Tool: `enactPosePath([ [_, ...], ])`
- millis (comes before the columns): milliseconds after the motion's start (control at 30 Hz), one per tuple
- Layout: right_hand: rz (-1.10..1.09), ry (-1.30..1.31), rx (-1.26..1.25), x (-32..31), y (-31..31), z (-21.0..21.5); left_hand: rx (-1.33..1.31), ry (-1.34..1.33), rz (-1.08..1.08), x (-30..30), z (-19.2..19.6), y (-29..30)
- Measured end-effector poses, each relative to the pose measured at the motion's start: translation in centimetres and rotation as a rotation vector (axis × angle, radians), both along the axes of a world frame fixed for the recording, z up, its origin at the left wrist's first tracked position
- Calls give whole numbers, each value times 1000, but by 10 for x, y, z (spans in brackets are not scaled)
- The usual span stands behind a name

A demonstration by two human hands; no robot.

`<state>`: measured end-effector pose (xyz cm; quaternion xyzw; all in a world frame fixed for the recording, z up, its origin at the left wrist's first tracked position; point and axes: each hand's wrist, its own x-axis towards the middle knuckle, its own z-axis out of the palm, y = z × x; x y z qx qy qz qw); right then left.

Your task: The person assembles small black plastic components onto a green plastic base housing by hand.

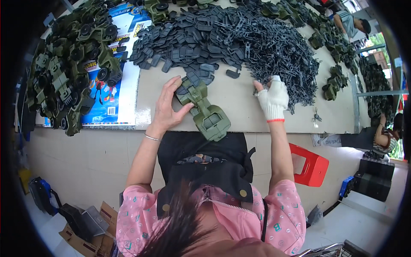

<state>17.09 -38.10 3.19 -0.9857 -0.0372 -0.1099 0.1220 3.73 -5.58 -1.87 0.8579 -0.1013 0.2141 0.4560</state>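
My left hand [170, 107] is closed on an olive-green toy truck [207, 112], its thumb across the side and its fingers round the far end. The truck lies slantwise at the table's near edge, a dark panel at its far end. My right hand [272, 97], in a white glove with bare fingertips, is at the left edge of a heap of small dark grey plastic parts [278, 51]. Its fingers are curled, and what they hold, if anything, cannot be made out. Dark grey flat panels [188, 38] are heaped beyond the truck.
Green toy vehicles [64, 77] are piled at the left, beside a blue printed sheet [102, 98]. More green vehicles [336, 83] lie along the right side of the table [239, 115]. A red stool [314, 167] stands below the right edge. Other people [353, 25] are at the right.
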Motion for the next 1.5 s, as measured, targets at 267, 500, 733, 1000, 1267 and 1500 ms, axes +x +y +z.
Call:
enactPosePath([
  [267,130,87,681,3,-31,-7,14,-64,105,-6,-1,-5],
  [500,241,850,974,-31,12,-14,43,-52,195,-14,0,-19],
  [733,357,866,1453,-34,56,6,15,-113,220,-14,-2,-28],
  [1000,504,775,969,-47,112,36,30,-132,259,-19,-6,-25],
  [1267,528,659,1070,-49,112,44,17,-151,259,-18,-3,-27],
  [1500,426,688,682,-71,120,53,28,-141,265,-16,-8,-24],
])
